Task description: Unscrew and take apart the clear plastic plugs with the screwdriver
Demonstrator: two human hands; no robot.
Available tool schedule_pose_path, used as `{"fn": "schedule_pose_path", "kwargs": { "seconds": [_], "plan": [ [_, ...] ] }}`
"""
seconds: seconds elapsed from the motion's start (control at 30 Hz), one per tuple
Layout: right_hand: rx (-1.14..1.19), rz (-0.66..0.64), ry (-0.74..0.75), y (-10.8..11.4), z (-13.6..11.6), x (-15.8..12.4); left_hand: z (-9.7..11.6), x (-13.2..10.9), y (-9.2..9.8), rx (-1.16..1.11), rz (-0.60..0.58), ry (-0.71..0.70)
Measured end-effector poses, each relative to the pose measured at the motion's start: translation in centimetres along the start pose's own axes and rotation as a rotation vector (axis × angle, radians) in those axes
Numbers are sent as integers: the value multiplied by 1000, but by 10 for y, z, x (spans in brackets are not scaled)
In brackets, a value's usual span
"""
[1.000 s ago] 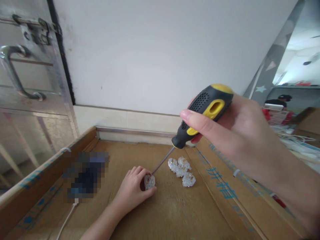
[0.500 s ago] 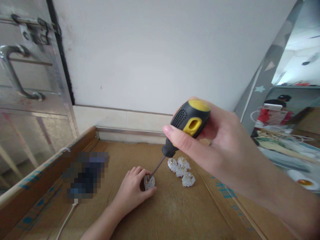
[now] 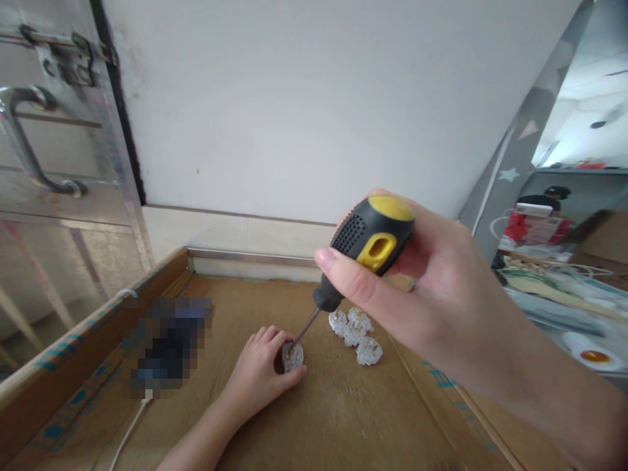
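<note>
My right hand (image 3: 412, 281) is wrapped round the black and yellow handle of a screwdriver (image 3: 366, 245). Its shaft slants down to the left, and the tip meets the upper part of a small clear plastic piece (image 3: 293, 357) with brass-coloured metal bits inside. With thumb and fingers, my left hand (image 3: 265, 366) grips that piece against the cardboard (image 3: 324, 425). Just right of it lie several similar clear plastic pieces (image 3: 356, 333) in a loose cluster. Whether the tip sits in a screw head is too small to tell.
A blurred-out dark object (image 3: 169, 347) with a white cable (image 3: 128, 432) lies on the left. A raised cardboard edge (image 3: 93, 324) runs along that side. Behind stands a white wall (image 3: 294, 111); a metal door handle (image 3: 29, 144) is at far left. A person (image 3: 544, 199) is in the right background.
The screwdriver's handle end and shaft have shifted slightly left, and its tip touches a spot a little further left on the plastic piece. My left hand has stayed in place.
</note>
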State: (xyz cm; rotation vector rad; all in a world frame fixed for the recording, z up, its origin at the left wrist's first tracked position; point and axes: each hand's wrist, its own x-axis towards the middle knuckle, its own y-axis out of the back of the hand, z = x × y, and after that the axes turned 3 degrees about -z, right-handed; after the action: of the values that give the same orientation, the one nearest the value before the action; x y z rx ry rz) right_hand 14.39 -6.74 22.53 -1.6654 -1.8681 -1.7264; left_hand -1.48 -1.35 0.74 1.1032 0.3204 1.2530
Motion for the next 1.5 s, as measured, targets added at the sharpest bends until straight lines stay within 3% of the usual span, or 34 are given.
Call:
{"fn": "schedule_pose_path", "kwargs": {
  "seconds": [0.4, 0.6, 0.9, 1.5],
  "plan": [
    [-8, 42, 23, 1, 3, 4, -1, -1, -2, -20, -20, 20],
    [75, -25, 24, 0, -2, 4, 0, -1, -2, -12, -20, 10],
    [93, -26, 33, -2, -3, 5, 3, -1, -2, -44, 28, 2],
    [88, 1, 34, -2, 3, 6, 1, 1, -1, -14, -49, 24]
  ]
}}
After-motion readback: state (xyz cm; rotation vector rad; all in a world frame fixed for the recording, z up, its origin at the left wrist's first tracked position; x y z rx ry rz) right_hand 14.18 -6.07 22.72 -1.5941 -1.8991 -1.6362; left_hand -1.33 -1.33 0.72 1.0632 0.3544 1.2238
